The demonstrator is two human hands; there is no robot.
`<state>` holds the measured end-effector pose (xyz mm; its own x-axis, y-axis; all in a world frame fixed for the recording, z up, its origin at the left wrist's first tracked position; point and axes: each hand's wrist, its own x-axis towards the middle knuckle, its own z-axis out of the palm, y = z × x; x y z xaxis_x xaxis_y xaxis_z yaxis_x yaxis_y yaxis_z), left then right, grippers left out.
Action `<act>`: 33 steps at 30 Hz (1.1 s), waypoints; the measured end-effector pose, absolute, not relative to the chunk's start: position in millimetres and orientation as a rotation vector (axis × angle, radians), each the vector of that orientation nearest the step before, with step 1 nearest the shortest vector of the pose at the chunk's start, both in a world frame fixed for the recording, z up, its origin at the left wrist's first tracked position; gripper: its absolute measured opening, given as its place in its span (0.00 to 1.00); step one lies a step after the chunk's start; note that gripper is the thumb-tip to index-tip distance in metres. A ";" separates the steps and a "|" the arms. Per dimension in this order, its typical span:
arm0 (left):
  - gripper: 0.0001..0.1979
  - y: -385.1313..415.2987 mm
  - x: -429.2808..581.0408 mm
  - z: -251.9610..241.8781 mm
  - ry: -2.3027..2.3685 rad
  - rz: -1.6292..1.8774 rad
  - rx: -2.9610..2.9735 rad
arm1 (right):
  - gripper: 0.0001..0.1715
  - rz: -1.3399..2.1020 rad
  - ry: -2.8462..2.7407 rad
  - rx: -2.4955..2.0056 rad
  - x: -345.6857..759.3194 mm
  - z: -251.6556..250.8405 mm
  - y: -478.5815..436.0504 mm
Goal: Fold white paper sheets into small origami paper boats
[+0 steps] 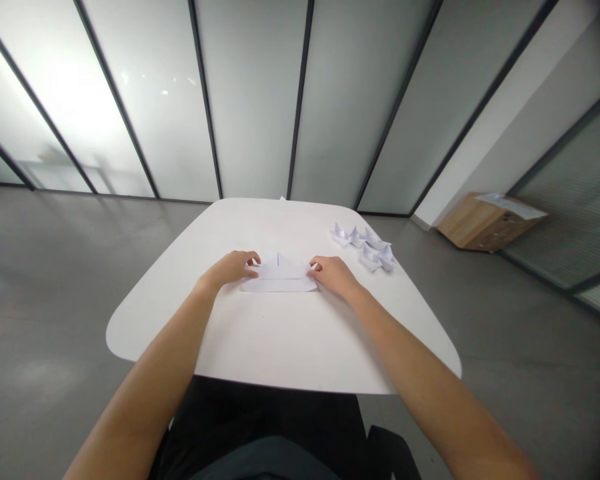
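Note:
A sheet of white paper point(279, 275) lies on the white table point(280, 340), folded into a flat shape with a peak and a crease up its middle. My left hand point(229, 270) grips its left side, with the fingers curled over the top. My right hand point(333, 275) pinches its right corner between the fingertips. Beyond my right hand sits a small group of several folded white paper boats point(365, 245), apart from both hands. The paper's lower edge shows, while my hands hide its side ends.
The rounded table stands on a grey floor, with frosted glass panels point(253, 100) behind it. To the right, a low wooden box point(487, 223) with a sheet on top stands on the floor. Dark clothing point(260, 427) shows below the near table edge.

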<state>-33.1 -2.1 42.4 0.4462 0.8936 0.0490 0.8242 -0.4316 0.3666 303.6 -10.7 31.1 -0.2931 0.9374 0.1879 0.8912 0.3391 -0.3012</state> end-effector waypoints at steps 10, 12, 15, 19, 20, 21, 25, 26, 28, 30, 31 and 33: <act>0.18 -11.7 -17.3 48.0 1.240 0.381 2.634 | 0.20 0.180 -2.343 -1.447 301.2 26.9 -10.3; 0.19 -15.2 -7.7 47.4 1.244 0.344 2.603 | 0.19 0.108 -2.423 -1.308 296.5 27.4 -11.0; 0.14 -20.7 6.2 44.8 1.364 0.389 2.567 | 0.22 0.042 -2.556 -1.151 286.9 28.0 -11.6; 0.12 -27.1 20.0 41.7 1.495 0.458 2.588 | 0.16 0.090 -2.618 -1.140 275.6 31.4 -12.6; 0.14 -28.1 22.6 40.9 1.534 0.462 2.590 | 0.14 0.094 -2.611 -1.166 273.4 33.2 -13.3; 0.15 -28.6 24.9 40.0 1.571 0.459 2.590 | 0.11 0.087 -2.603 -1.203 271.3 35.3 -14.2; 0.17 -26.6 29.9 36.3 1.631 0.430 2.579 | 0.12 0.026 -2.559 -1.399 261.2 42.4 -18.0; 0.17 -25.4 30.1 35.5 1.626 0.421 2.568 | 0.14 0.008 -2.541 -1.444 258.4 42.8 -18.5; 0.17 -23.2 29.8 34.5 1.625 0.410 2.537 | 0.17 -0.019 -2.503 -1.507 253.6 41.7 -18.4; 0.17 -21.2 28.9 34.1 1.639 0.401 2.496 | 0.18 -0.014 -2.451 -1.562 251.3 38.9 -16.5; 0.17 -20.3 28.3 33.9 1.640 0.399 2.478 | 0.20 0.010 -2.421 -1.593 251.5 37.2 -14.9; 0.18 -18.0 26.7 33.5 1.629 0.400 2.452 | 0.22 0.085 -2.352 -1.668 254.5 34.4 -10.9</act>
<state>26.7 -18.0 33.5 0.3671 0.9214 0.1277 0.8755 -0.3886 0.2870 254.5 -10.9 34.4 -0.3097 0.9348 0.1738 0.9199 0.3408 -0.1941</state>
